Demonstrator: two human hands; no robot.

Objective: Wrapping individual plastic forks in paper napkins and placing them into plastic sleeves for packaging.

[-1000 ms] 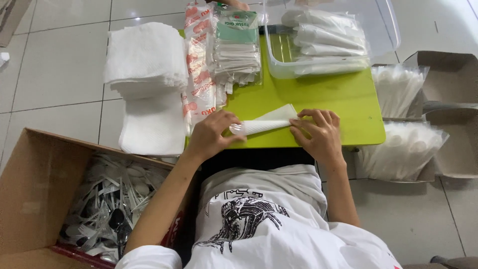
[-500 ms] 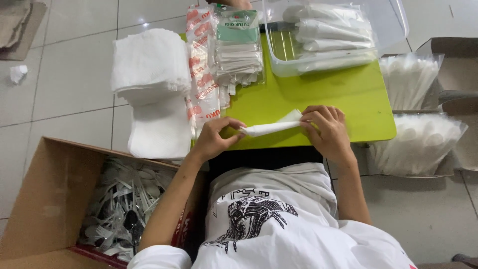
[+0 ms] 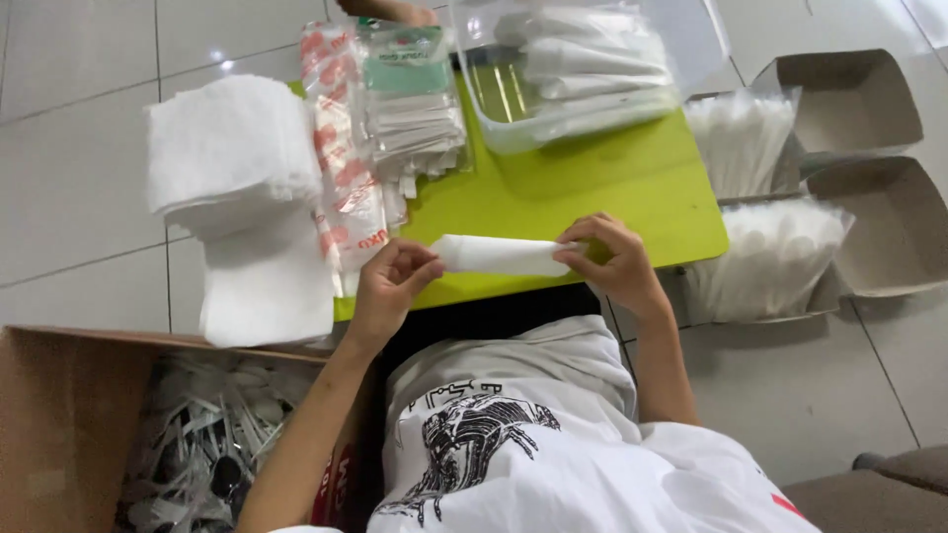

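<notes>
A rolled white napkin bundle (image 3: 499, 255) is held level just above the front edge of a lime-green table (image 3: 612, 183). My left hand (image 3: 390, 286) pinches its left end, and my right hand (image 3: 612, 262) grips its right end. Both hands sit close to my body, over the table's near edge.
Stacks of white napkins (image 3: 232, 188) lie left of the table. Red-printed sachets (image 3: 341, 168) and clear packets (image 3: 410, 109) lie on its left side, and a clear plastic tub (image 3: 568, 69) of rolled bundles stands at the back. Bagged plastic cutlery (image 3: 765, 257) and cardboard boxes (image 3: 889, 227) stand right; a large box (image 3: 69, 424) sits lower left.
The rolled bundle has been lifted a little off the table and turned level between both hands. The camera view has shifted slightly.
</notes>
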